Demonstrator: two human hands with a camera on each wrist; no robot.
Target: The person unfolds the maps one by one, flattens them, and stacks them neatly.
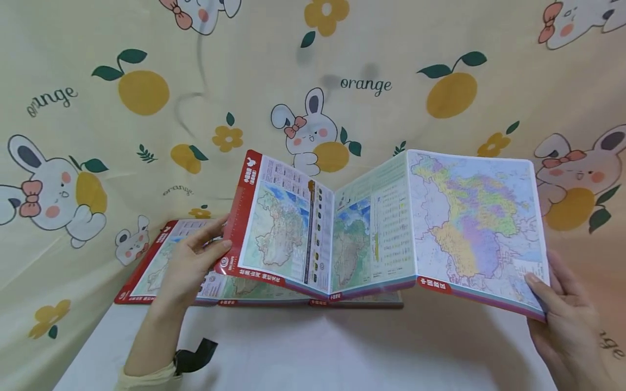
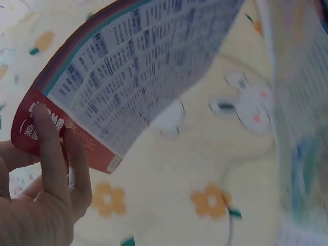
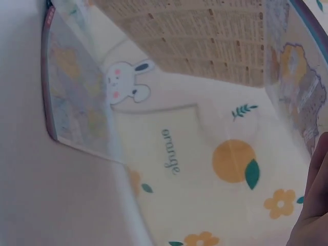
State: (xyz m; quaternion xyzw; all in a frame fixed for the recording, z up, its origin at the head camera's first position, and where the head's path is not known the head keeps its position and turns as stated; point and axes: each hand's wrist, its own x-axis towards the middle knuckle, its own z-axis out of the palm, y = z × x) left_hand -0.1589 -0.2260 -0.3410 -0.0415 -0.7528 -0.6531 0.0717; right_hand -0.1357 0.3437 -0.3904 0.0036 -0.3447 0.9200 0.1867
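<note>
In the head view a folding map [image 1: 474, 217] with a red end strip is held up, its three visible panels opened in a zigzag. My left hand [image 1: 188, 266] pinches its left edge by the red strip. At the opposite end my right hand [image 1: 567, 320] grips the lower right corner, thumb over the front. The left wrist view shows the printed back of the map [image 2: 118, 72] bowing away from the left hand's fingers. A second, similar folding map [image 1: 142, 285] lies spread on the table behind, partly hidden by the held one and my left arm.
The white table [image 1: 342, 347] extends below the maps. Behind it hangs a cream cloth [image 1: 244, 70] printed with rabbits, oranges and flowers. A black strap end [image 1: 195, 355] sticks out from the left wrist beside the sleeve.
</note>
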